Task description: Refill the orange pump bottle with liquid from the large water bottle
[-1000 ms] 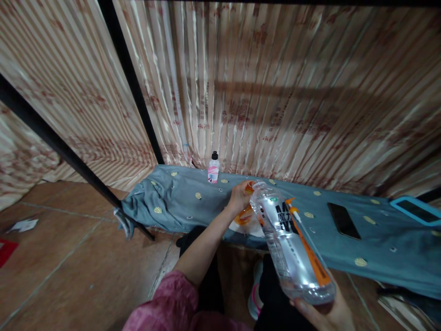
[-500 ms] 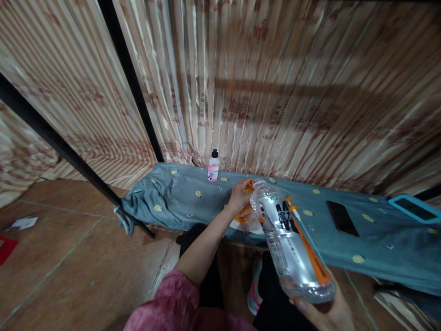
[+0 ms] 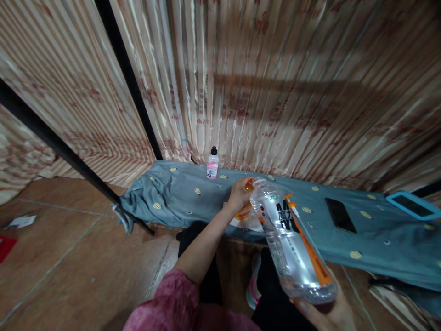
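Item: blue-grey cloth with yellow dots (image 3: 193,202), spread over a low counter against the striped curtain (image 3: 275,92); taken here as the landmark. Above its near edge, a large clear drink bottle (image 3: 292,243) with an orange-and-black label, tilted, neck toward the cloth and base toward the person; it appears uncapped, mouth just beside the left fingers. Right hand (image 3: 327,312): grip closed under the bottle's base, carrying it. Left hand (image 3: 238,195): over the cloth's middle, grip narrow, pinched on a small orange piece (image 3: 248,185), seemingly the cap, though it is partly hidden. Step judged in hand: cap and neck being brought together or parted; which one cannot be told. A next move would call for the neck held steady and the cap squared to it. Farther right on the cloth: dark phone (image 3: 339,215), then a blue-framed tablet (image 3: 411,206). At the cloth's far edge: small pink-labelled bottle with black cap (image 3: 212,164), upright, well apart from both hands.
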{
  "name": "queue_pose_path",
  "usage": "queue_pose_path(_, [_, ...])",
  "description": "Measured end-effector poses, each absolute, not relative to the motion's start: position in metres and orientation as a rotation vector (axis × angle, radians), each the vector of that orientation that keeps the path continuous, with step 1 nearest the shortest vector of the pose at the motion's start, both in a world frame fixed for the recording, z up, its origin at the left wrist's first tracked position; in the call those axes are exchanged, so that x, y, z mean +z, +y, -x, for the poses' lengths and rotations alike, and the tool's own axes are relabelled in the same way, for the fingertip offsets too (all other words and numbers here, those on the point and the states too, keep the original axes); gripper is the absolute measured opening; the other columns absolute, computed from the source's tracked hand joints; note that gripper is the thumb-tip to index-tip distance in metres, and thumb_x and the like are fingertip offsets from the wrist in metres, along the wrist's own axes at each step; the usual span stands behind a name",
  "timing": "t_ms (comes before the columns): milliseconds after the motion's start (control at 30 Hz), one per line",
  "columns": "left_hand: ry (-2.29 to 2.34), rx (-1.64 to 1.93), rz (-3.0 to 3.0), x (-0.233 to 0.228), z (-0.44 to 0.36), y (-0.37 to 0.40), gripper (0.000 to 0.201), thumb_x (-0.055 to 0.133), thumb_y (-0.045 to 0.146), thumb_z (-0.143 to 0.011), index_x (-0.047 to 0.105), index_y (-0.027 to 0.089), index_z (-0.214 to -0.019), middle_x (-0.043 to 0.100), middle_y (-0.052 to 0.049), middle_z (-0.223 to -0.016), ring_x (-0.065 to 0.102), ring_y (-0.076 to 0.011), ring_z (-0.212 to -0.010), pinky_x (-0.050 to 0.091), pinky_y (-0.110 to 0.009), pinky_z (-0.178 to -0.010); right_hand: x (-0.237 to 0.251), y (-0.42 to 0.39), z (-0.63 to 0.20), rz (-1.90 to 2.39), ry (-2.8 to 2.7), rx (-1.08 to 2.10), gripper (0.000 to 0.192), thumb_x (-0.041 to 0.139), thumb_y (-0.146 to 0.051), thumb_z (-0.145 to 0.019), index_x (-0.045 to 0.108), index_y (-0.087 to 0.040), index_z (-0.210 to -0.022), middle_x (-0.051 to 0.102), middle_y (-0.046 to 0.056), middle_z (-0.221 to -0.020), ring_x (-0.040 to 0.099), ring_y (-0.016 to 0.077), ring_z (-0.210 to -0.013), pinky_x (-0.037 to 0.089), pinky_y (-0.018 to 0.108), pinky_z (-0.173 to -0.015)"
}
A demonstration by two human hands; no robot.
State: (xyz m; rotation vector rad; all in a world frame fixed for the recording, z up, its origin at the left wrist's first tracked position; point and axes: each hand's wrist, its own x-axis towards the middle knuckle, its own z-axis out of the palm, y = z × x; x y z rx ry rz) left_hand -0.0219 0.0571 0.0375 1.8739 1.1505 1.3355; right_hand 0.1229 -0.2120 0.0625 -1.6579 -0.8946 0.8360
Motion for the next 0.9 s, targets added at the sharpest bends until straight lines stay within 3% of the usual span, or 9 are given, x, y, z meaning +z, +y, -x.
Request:
queue_pose_path(233, [1.150,1.357,-1.851,0.037,0.022,0.057,0.015,0.075,0.022,-0.082,0.076,0.017,-0.097,0.079,-0.005,-0.097,0.073,-0.0200,-0.089,0.057,-0.029,-0.083,0.065,-0.211,-0.122,1.694,-0.882,0.804,0.105,0.081,-0.080,-0.047,0.049,-0.022,-0.128,0.063,0.018,-0.124,0.057,0.0459,-0.118,0.036,0.059,-0.105])
queue_pose_path(500, [1.150,1.367,-1.804,0.039,0.019,0.054,0.018,0.077,0.021,-0.081,0.077,0.017,-0.099,0.080,-0.006,-0.101,0.074,-0.0209,-0.093,0.058,-0.031,-0.087,0.066,-0.214,-0.124,1.660,-0.866,0.837,0.101,0.081,-0.079,-0.051,0.049,-0.024,-0.129,0.063,0.013,-0.130,0.057,0.0389,-0.124,0.040,0.047,-0.107])
queue_pose_path(667, [1.141,1.369,-1.797,0.043,0.020,0.050,0.017,0.077,0.020,-0.080,0.076,0.016,-0.097,0.080,-0.007,-0.099,0.074,-0.0215,-0.091,0.058,-0.031,-0.085,0.068,-0.213,-0.132,1.772,-0.867,0.898,0.105,0.088,-0.071,-0.037,0.051,-0.019,-0.122,0.068,0.016,-0.125,0.061,0.0392,-0.119,0.047,0.042,-0.103])
queue_pose_path(800, [1.147,1.368,-1.783,0.045,0.020,0.048,0.017,0.077,0.020,-0.080,0.076,0.016,-0.097,0.080,-0.007,-0.098,0.074,-0.0217,-0.090,0.058,-0.030,-0.084,0.070,-0.215,-0.121,1.690,-0.865,0.803,0.099,0.080,-0.080,-0.051,0.051,-0.025,-0.128,0.067,0.009,-0.126,0.060,0.0356,-0.121,0.042,0.041,-0.105])
queue_pose_path(900, [1.144,1.373,-1.785,0.045,0.020,0.049,0.018,0.077,0.020,-0.080,0.076,0.015,-0.097,0.080,-0.008,-0.099,0.074,-0.0221,-0.091,0.058,-0.031,-0.085,0.071,-0.216,-0.115,1.669,-0.844,0.810,0.099,0.082,-0.079,-0.050,0.051,-0.025,-0.127,0.065,0.010,-0.126,0.059,0.0360,-0.121,0.040,0.043,-0.106])
